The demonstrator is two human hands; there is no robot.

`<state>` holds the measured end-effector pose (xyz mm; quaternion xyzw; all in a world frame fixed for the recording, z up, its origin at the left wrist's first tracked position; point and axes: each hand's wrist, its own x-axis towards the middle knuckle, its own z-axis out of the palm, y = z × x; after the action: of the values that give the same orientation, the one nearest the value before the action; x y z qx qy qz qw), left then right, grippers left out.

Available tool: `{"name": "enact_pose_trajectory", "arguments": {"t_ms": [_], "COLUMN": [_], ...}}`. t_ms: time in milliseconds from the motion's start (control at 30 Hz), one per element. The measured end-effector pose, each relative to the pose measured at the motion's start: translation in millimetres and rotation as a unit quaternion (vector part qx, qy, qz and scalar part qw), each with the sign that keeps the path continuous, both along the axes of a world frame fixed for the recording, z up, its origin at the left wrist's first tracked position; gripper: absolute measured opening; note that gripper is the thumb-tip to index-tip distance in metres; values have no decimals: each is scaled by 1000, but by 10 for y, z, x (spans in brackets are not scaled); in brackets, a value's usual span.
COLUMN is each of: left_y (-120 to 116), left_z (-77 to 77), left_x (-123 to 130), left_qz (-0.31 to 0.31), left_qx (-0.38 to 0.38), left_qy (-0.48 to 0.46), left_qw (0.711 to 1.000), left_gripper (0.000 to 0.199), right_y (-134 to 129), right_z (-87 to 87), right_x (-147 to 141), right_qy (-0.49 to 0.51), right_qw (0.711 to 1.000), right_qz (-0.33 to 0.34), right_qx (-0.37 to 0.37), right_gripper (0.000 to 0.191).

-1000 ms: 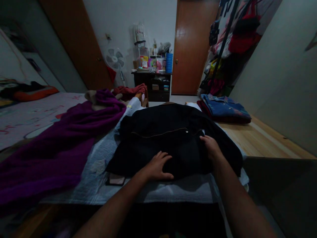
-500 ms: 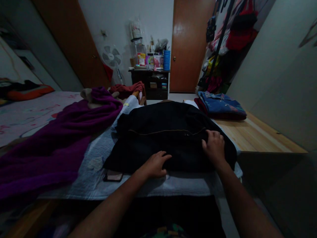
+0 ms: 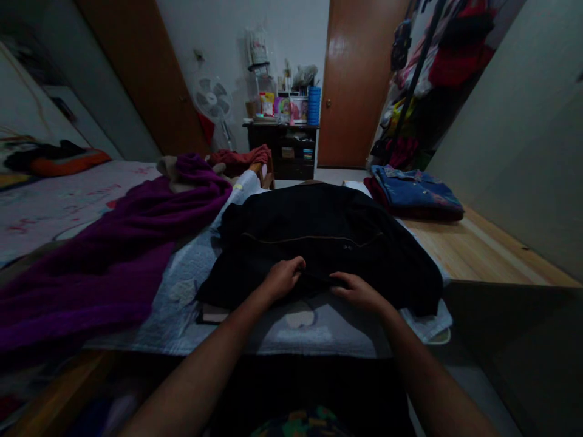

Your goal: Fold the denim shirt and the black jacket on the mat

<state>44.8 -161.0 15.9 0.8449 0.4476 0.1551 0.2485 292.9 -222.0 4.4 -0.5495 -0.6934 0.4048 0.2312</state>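
One wide black cloth garment with a thin brown seam line [image 3: 319, 212] lies spread beneath and beyond the fingers, its long axis running left to right; which way its collar points, I cannot tell. The left hand [image 3: 286, 274] pinches its near edge; the right hand [image 3: 357, 290] grips that edge between thumb and fingers. Left of the fingers lies a purple cloth [image 3: 113, 255].
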Motion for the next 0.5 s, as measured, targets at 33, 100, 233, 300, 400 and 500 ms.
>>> {"name": "enact_pose_trajectory", "arguments": {"t_ms": [33, 100, 233, 300, 400, 500], "left_y": [-46, -143, -286, -339, -443, -587], "left_z": [-23, -57, -92, -100, -100, -97], "left_x": [36, 88, 83, 48, 6, 3], "left_qz": [21, 51, 54, 37, -12, -69], "left_qx": [42, 113, 136, 123, 118, 136], "left_qy": [17, 50, 96, 115, 111, 83], "left_qw": [999, 991, 985, 985, 987, 985], "left_gripper": [22, 22, 20, 21, 23, 24], "right_y": [15, 27, 24, 31, 61, 86], "right_z": [18, 50, 70, 43, -30, -86], "right_x": [21, 56, 76, 52, -10, -65], "right_qy": [15, 41, 75, 82, 83, 72], "right_qw": [1000, 998, 994, 992, 992, 995], "right_qz": [-6, -14, -22, -34, -47, -51], "right_qx": [-17, -48, -81, -93, -84, -36], "right_gripper": [48, 53, 50, 47, 39, 35]}}
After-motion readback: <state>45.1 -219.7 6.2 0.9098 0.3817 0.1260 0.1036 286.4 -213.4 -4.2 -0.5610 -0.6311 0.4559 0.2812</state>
